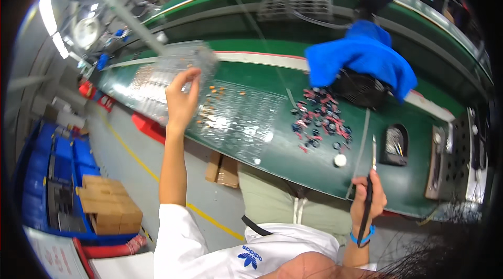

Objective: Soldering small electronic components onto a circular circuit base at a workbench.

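My left hand (181, 102) is raised over the left part of the bench, thumb and forefinger pinched together. Whatever is between those fingertips, if anything, is too small to make out. Close by lie clear plastic trays (246, 122) and small orange-brown parts (212, 103). At the bench's front right, my right hand (368, 199) is closed round a slim tool (374, 156) with a pale metal end pointing away from me. A black strip runs along this hand to the wrist. To the left of the tool is a pile of small black and pink parts (322, 119).
A round white piece (340, 160) sits below the pile. Behind it a blue cloth (361, 56) drapes over a black fan (361, 88). Right of the tool stand a black holder (395, 145) and a perforated metal box (456, 153). Cartons (110, 203) stand at floor left.
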A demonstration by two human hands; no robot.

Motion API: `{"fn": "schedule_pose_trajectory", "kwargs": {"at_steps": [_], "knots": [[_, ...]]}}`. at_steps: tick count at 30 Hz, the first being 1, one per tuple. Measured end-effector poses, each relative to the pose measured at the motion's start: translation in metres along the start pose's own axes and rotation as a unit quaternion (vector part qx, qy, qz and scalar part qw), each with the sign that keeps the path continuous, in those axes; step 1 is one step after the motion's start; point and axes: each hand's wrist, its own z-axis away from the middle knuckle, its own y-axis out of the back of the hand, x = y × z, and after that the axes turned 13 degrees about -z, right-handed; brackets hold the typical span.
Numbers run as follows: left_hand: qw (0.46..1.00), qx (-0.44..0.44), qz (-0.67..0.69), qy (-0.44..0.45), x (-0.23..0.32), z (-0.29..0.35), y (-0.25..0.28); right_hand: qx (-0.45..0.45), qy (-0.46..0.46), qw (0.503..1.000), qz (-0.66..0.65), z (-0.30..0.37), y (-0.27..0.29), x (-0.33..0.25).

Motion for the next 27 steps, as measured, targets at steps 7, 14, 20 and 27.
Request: {"fn": "schedule_pose_trajectory", "kwargs": {"at_steps": [7, 14, 20, 27], "knots": [[0.966, -0.178, 0.085, -0.168, 0.137, 0.092, -0.053, 0.0, 0.03, 0.999, -0.011, -0.003, -0.009, 0.005], [0.964, -0.184, 0.064, -0.182, 0.145, 0.11, -0.075, -0.009, 0.048, 0.999, 0.001, -0.005, -0.006, 0.005], [0.911, -0.193, 0.358, 0.061, 0.149, 0.131, -0.069, -0.021, 0.061, 0.998, -0.012, -0.008, -0.003, 0.006], [0.908, -0.204, 0.365, -0.012, 0.177, 0.14, -0.076, -0.035, 0.045, 0.998, -0.025, -0.011, -0.006, 0.006]]}}
